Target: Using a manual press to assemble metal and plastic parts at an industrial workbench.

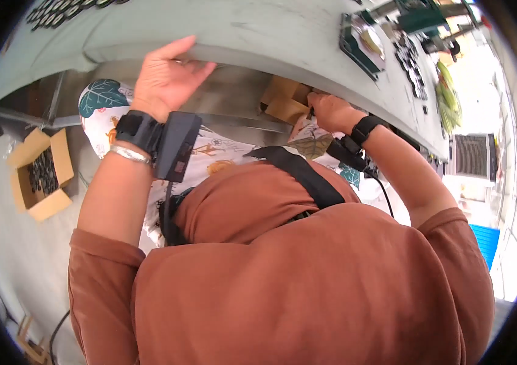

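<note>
My left hand point(170, 76) is at the near edge of the grey-green worktable point(258, 27). Its fingers and thumb are spread, and nothing shows in them. Below the table's edge, my right hand point(331, 112) is beside an open cardboard box point(287, 109). Those fingers are curled together; a small dark bit shows at their tips, too little of it to name. The inside of that box is mostly hidden from view.
A green hand press point(365, 45) stands on the table at the right, near rows of small black parts point(411, 64). More black ring-shaped parts point(67, 12) lie at the far left. On the floor, an open carton point(42, 173) holds many black pieces.
</note>
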`<state>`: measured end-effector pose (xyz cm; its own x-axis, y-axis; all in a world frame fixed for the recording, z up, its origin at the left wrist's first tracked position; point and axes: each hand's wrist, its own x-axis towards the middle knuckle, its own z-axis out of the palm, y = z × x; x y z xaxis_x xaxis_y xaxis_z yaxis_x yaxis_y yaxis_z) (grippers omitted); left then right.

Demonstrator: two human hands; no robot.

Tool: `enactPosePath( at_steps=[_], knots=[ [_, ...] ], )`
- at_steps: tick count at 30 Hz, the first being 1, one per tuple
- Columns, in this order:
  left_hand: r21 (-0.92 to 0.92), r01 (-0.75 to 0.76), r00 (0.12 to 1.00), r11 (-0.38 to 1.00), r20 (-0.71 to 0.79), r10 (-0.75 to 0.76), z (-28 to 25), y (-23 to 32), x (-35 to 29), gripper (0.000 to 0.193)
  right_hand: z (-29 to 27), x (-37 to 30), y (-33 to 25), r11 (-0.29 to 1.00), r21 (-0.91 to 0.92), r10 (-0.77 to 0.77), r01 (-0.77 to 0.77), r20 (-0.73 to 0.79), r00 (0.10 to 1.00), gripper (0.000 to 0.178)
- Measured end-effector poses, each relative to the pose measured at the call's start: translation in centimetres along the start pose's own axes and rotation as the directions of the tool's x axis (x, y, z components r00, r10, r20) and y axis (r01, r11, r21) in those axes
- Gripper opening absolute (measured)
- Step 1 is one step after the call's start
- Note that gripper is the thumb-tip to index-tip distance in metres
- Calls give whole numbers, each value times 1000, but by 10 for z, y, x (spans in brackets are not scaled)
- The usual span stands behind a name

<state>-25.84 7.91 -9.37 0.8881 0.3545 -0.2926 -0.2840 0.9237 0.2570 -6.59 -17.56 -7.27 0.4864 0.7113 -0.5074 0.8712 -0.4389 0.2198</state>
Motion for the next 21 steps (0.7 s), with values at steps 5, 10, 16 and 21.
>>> enactPosePath(
  at_steps=[5, 10, 16, 21],
  knots=[
    [13, -26, 984, 1000, -178, 28, 20, -5, 3, 43, 14, -44, 43, 983, -55, 180, -177, 56, 982, 16],
    [64, 13, 983, 998, -182, -1, 15, -3, 6, 42, 45, -96, 84, 922, 344, 265, -177, -227, 937, 16],
    [84, 81, 965, 993, -256, -58, 4, 23, 22, 41, 47, -109, 82, 320, 901, 614, -295, 40, 788, 27],
    [26, 124, 946, 992, -304, -110, 14, 41, 42, 47, 107, -61, 81, 379, 924, 364, 42, -191, 912, 23]
  ],
)
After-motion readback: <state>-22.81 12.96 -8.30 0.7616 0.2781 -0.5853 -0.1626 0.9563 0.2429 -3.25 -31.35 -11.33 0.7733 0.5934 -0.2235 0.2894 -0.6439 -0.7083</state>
